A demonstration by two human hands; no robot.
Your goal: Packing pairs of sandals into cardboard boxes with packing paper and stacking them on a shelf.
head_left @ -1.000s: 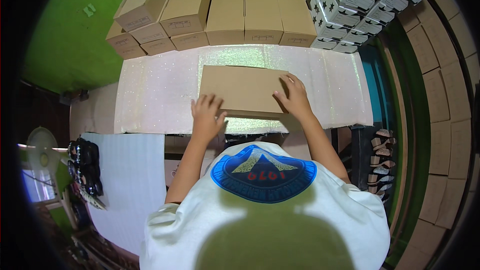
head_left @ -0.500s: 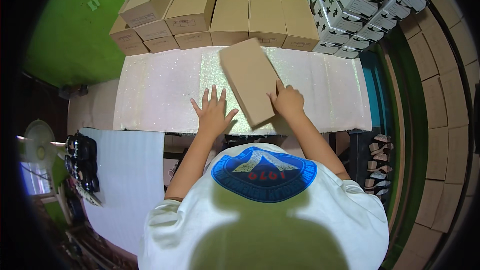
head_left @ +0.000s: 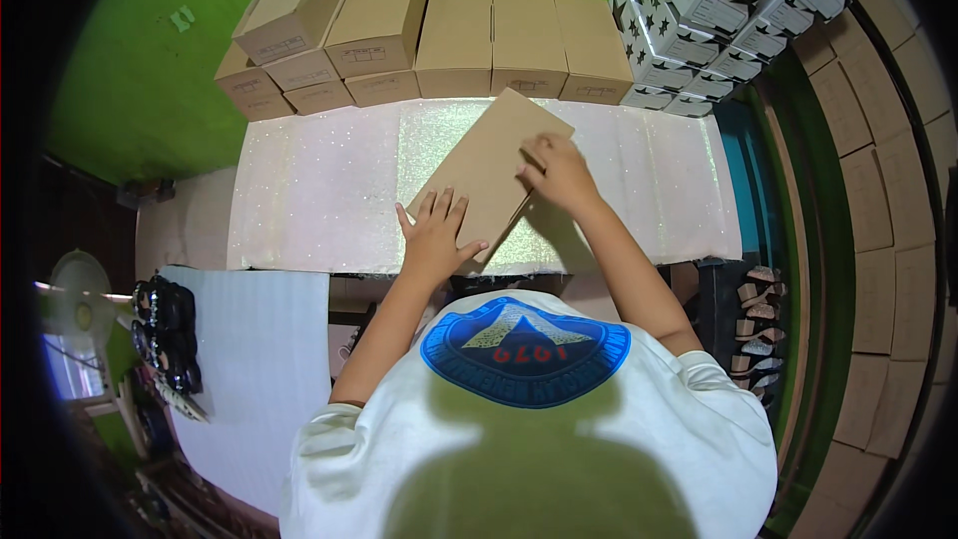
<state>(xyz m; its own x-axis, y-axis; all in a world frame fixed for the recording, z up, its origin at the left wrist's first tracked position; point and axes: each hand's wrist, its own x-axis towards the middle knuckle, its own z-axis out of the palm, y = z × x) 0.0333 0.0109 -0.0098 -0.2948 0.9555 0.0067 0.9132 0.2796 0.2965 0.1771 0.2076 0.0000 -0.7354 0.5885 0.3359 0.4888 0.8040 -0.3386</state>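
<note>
A plain brown cardboard piece (head_left: 479,160), apparently a flattened box, lies slantwise on the glittery table cover, its far end leaning right. Spread fingers of my left hand (head_left: 434,233) rest flat on its near left part, the thumb toward the near corner. At its right edge, toward the far end, is my right hand (head_left: 561,172), fingers bent and closed at the board. A narrow dark gap shows along the lower right edge. The undersides of the right fingers are hidden.
Brown boxes (head_left: 454,40) line the table's far side, stacked higher at left. White star-patterned boxes (head_left: 689,35) are piled at far right. Shoes (head_left: 170,329) sit on a white surface at left, near a fan (head_left: 82,289); more shoes (head_left: 758,324) stand at right beside stacked cartons (head_left: 863,220).
The cardboard has turned clockwise, its far end swinging right and its near end left. My left hand has come onto it; my right hand has moved farther up its right edge.
</note>
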